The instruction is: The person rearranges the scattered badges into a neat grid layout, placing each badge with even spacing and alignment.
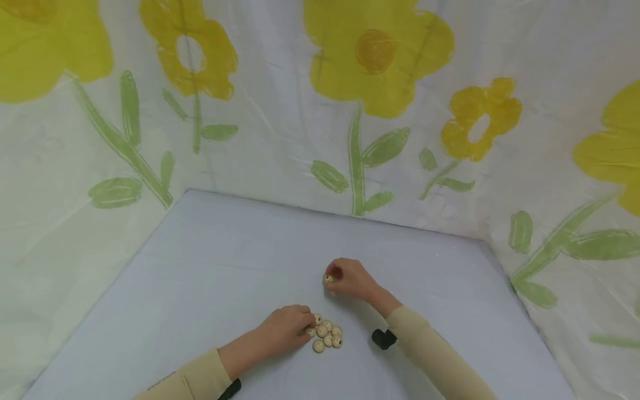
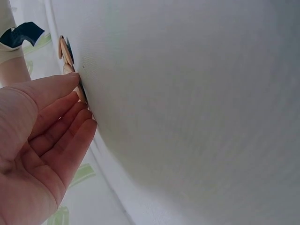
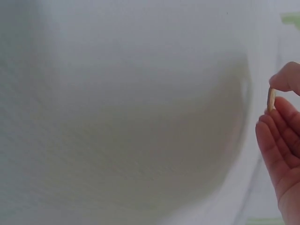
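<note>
Several small round wooden discs (image 1: pixel 328 326) with dark marks lie in a loose cluster on the pale table, some overlapping. At the cluster's left edge my left hand (image 1: pixel 284 331) pinches one wooden disc (image 1: pixel 310 332) between thumb and fingers; in the left wrist view that disc (image 2: pixel 81 92) stands partly hidden behind the thumb. Farther back and to the right, my right hand (image 1: pixel 351 279) holds a single wooden disc (image 1: pixel 328 278) by its edges, apart from the cluster. The right wrist view shows this disc (image 3: pixel 271 99) edge-on between thumb and fingertips.
The pale table (image 1: pixel 240 239) reaches back to a white sheet wall (image 1: pixel 270 139) painted with yellow flowers. A black piece (image 1: pixel 384 339) sits by the right sleeve, and another dark piece (image 1: pixel 230 389) shows under the left sleeve.
</note>
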The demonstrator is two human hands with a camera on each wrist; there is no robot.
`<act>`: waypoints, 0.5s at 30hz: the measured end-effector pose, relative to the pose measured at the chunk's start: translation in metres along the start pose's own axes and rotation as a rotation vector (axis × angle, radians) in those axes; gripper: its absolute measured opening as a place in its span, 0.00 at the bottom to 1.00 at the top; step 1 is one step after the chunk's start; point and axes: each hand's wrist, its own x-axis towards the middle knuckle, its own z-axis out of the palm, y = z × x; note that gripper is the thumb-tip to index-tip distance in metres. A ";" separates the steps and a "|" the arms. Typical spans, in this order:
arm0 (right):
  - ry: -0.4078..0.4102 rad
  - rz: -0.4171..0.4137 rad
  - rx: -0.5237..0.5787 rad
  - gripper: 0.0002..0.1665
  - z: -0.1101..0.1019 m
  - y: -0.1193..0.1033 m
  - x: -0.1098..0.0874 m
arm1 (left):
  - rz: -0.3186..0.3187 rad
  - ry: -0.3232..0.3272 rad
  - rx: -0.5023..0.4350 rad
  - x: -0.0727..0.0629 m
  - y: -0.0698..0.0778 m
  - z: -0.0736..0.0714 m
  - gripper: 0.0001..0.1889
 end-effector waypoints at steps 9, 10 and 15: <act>0.029 -0.001 -0.011 0.08 0.000 0.002 0.016 | 0.049 0.048 -0.008 -0.001 -0.002 0.000 0.06; 0.028 0.001 -0.010 0.08 0.000 0.001 0.018 | 0.067 0.066 0.000 -0.002 -0.002 0.000 0.06; 0.009 0.040 -0.007 0.08 0.001 0.002 0.025 | 0.066 0.062 -0.032 -0.003 -0.002 -0.002 0.07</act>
